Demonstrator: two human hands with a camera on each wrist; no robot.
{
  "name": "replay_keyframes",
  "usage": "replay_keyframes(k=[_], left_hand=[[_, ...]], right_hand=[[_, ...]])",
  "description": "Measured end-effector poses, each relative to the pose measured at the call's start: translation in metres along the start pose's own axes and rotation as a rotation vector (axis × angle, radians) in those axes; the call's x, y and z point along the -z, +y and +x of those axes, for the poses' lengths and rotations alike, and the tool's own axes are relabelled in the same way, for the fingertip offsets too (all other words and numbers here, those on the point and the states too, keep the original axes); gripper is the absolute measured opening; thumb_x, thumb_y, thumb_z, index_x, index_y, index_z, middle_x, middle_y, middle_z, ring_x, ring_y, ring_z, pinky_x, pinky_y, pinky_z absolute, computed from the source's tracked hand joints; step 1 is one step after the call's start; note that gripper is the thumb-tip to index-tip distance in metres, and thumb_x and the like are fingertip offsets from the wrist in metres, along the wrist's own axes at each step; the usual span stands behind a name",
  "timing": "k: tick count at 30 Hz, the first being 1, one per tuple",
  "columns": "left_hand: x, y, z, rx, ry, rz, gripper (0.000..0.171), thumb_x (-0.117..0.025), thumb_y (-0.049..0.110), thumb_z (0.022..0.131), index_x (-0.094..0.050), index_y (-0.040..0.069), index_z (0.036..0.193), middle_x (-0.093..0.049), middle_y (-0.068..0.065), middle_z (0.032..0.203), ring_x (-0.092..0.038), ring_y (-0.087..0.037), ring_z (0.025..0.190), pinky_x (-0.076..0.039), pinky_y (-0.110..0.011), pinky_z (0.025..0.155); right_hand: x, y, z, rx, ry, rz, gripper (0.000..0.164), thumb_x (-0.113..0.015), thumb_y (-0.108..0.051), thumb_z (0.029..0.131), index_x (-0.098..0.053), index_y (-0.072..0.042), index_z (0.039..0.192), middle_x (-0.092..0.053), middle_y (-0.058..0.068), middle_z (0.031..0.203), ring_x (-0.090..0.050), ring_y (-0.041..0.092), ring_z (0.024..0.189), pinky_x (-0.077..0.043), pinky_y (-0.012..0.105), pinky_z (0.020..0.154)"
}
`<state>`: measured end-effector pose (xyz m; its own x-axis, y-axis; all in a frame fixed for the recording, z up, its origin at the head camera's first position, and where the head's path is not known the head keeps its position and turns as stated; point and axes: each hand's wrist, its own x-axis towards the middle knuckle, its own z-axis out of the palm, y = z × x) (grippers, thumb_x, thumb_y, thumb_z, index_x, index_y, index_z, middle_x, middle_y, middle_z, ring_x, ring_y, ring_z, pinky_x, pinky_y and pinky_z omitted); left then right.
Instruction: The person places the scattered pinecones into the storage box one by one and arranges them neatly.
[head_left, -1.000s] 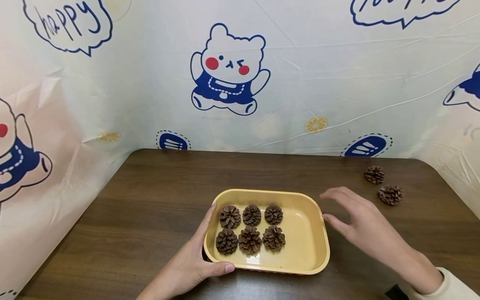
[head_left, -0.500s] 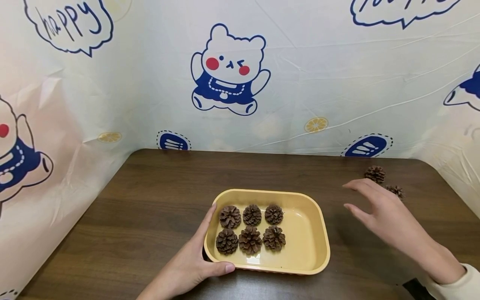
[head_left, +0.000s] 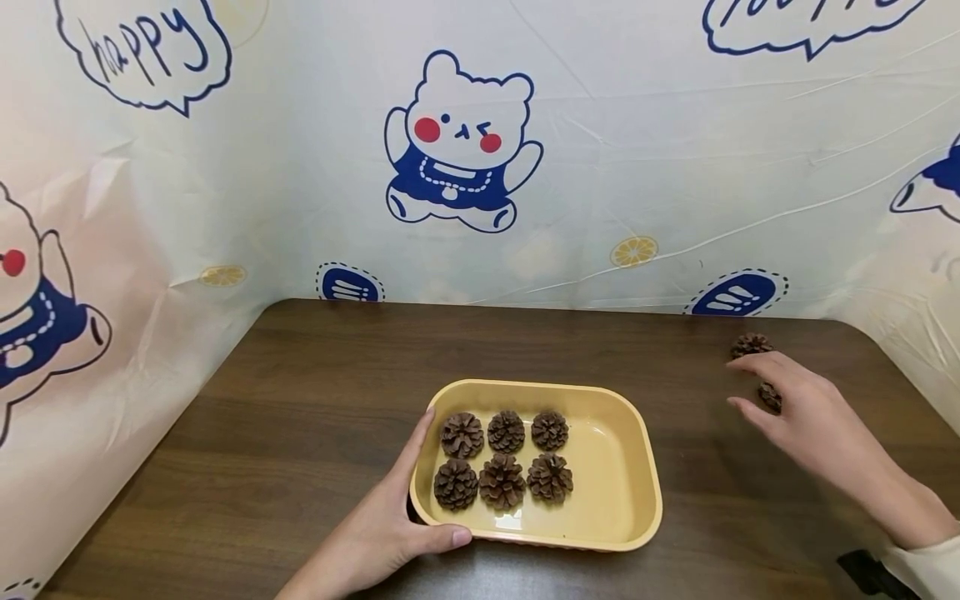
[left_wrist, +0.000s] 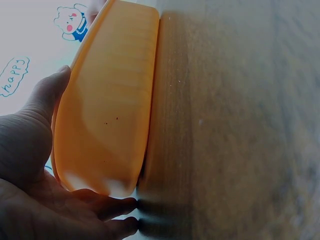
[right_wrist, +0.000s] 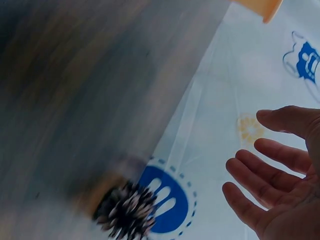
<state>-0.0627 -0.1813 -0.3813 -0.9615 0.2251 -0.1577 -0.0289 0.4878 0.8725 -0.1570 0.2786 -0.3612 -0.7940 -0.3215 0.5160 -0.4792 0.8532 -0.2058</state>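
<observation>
A yellow plastic tray (head_left: 611, 467) sits on the table with several pine cones (head_left: 502, 482) in two rows, filling its left and middle part. My left hand (head_left: 386, 517) grips the tray's near left corner, thumb on the front rim and fingers along the left end. In the left wrist view the tray's outer wall (left_wrist: 107, 110) shows beside the thumb. At the right, my right hand (head_left: 817, 417) hovers with fingers parted and holds nothing. Just beyond it lie a far pine cone (head_left: 750, 345) and a nearer pine cone (head_left: 769, 397), partly hidden by the hand.
The dark wooden table (head_left: 315, 400) runs back to a printed cloth backdrop (head_left: 600, 150) with cartoon bears. The cloth also hangs along the left and right sides. A black strap (head_left: 873, 575) shows by the right sleeve (head_left: 926, 571).
My right hand has moved from beside the tray's right rim rightward to the two loose pine cones, partly covering the nearer one. The left hand and tray stay in place.
</observation>
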Motion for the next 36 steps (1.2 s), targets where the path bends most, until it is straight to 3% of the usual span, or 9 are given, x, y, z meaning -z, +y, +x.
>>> replay_keyframes(k=[3,5,15,29,36], left_hand=[[0.0,0.0,0.0,0.001,-0.001,-0.003,0.134,-0.096,0.042,0.073,-0.002,0.04,0.169,-0.024,-0.015,0.173,-0.03,-0.037,0.153,-0.023,-0.065,0.122],[0.0,0.0,0.0,0.005,0.001,0.0,0.134,-0.096,0.043,0.073,-0.003,0.04,0.169,-0.024,-0.015,0.173,-0.03,-0.038,0.153,-0.024,-0.065,0.122],[0.0,-0.001,0.0,0.002,0.002,-0.006,0.134,-0.096,0.041,0.073,-0.002,0.04,0.169,-0.025,-0.015,0.173,-0.03,-0.036,0.153,-0.023,-0.064,0.122],[0.001,0.0,0.0,0.009,-0.001,-0.003,0.134,-0.096,0.042,0.073,-0.002,0.04,0.168,-0.023,-0.014,0.174,-0.03,-0.036,0.153,-0.024,-0.065,0.122],[0.001,0.0,-0.001,-0.005,-0.001,0.009,0.134,-0.095,0.043,0.073,-0.002,0.038,0.169,-0.024,-0.015,0.173,-0.031,-0.036,0.153,-0.025,-0.064,0.122]], right_hand=[[0.002,0.01,-0.001,-0.031,-0.018,-0.024,0.047,-0.089,0.004,0.073,-0.07,-0.001,0.115,-0.072,0.022,0.111,-0.069,0.042,0.099,-0.05,0.047,0.078],[0.003,0.017,-0.001,-0.049,-0.031,-0.035,0.045,-0.088,0.003,0.074,-0.07,0.0,0.115,-0.072,0.024,0.112,-0.07,0.042,0.095,-0.051,0.051,0.075],[0.002,0.043,-0.003,-0.1,-0.087,-0.035,0.041,-0.084,0.004,0.079,-0.067,0.004,0.117,-0.068,0.03,0.117,-0.065,0.052,0.103,-0.049,0.063,0.081],[0.001,0.073,-0.01,-0.187,-0.183,-0.043,0.043,-0.079,0.001,0.086,-0.063,0.008,0.125,-0.062,0.038,0.124,-0.058,0.06,0.107,-0.047,0.068,0.082],[0.002,0.081,-0.011,-0.223,-0.225,-0.036,0.044,-0.079,0.0,0.087,-0.062,0.008,0.126,-0.061,0.042,0.124,-0.062,0.062,0.101,-0.049,0.07,0.08]])
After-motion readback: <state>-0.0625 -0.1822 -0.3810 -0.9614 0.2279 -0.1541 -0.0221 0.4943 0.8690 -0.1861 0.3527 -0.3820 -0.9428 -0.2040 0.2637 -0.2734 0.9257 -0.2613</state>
